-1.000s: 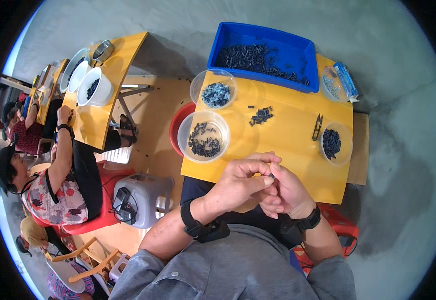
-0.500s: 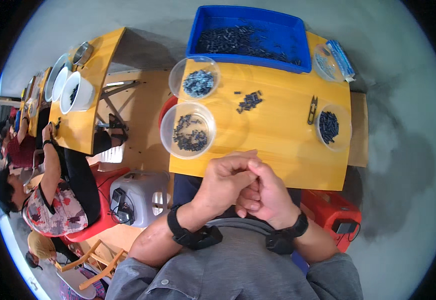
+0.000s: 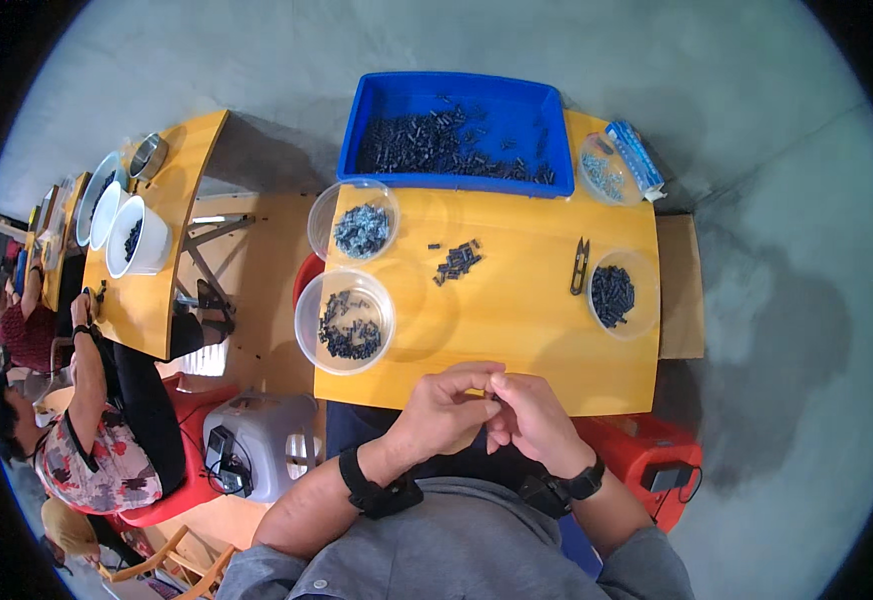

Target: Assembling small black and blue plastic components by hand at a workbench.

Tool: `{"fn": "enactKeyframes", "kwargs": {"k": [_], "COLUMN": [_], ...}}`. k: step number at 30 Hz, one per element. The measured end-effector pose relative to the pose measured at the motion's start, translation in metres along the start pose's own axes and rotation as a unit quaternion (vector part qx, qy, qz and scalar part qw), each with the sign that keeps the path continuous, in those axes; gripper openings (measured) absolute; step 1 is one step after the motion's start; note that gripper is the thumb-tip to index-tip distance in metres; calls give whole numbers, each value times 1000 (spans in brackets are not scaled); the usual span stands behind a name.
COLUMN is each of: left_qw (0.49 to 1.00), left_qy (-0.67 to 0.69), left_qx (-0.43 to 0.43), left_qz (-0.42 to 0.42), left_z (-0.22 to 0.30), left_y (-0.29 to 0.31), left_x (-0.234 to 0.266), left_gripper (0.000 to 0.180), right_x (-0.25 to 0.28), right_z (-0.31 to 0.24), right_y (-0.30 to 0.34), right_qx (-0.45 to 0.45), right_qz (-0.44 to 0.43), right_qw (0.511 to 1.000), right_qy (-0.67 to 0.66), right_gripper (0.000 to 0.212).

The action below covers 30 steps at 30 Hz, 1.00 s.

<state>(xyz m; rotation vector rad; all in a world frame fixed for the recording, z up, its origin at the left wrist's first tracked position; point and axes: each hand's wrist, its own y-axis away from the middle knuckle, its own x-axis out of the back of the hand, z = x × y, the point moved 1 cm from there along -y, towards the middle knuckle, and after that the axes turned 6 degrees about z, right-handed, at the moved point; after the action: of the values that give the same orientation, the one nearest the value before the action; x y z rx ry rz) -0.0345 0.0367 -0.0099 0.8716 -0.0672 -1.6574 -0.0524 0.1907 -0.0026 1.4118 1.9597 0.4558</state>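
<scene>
My left hand (image 3: 443, 412) and my right hand (image 3: 539, 418) meet at the near edge of the yellow table. Their thumbs and forefingers are closed, fingertip to fingertip, round a small dark piece (image 3: 492, 396), mostly hidden. Beyond them a loose pile of short black cylindrical pieces (image 3: 460, 260) lies on the tabletop. To the left stands a clear round tub (image 3: 300, 330) with small black parts, and behind it another tub (image 3: 319, 222) with bluish-grey bits. At the right a tub (image 3: 643, 318) holds black cylinders, with black thread snips (image 3: 580, 266) beside it.
A large blue tray (image 3: 562, 140) of dark parts spans the table's far side. A small clear tub (image 3: 597, 148) and a blue-and-white box (image 3: 635, 158) occupy the far right corner. Leftward, a person (image 3: 107, 450) sits at another yellow table (image 3: 192, 170) bearing white tubs.
The whole view has shifted, so the table and tray appear lower and slightly left. My fingers have moved a little, and a dark piece now shows between the fingertips.
</scene>
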Motion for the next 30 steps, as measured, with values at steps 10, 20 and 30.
{"fn": "enactKeyframes", "kwargs": {"k": [10, 20, 30], "left_qw": [879, 698, 710], "left_qy": [-376, -601, -596], "left_qx": [-254, -326, -300], "left_qz": [147, 213, 225], "left_z": [-37, -44, -42], "left_y": [-42, -53, -56], "left_x": [45, 54, 49], "left_gripper": [28, 31, 36], "right_x": [114, 117, 170], "right_z": [-81, -88, -229], "right_y": [-28, -60, -151], "right_qx": [231, 392, 326], "right_qz": [325, 332, 333], "right_qw": [880, 746, 621], "right_qy": [258, 424, 630], "right_gripper": [23, 10, 18]}}
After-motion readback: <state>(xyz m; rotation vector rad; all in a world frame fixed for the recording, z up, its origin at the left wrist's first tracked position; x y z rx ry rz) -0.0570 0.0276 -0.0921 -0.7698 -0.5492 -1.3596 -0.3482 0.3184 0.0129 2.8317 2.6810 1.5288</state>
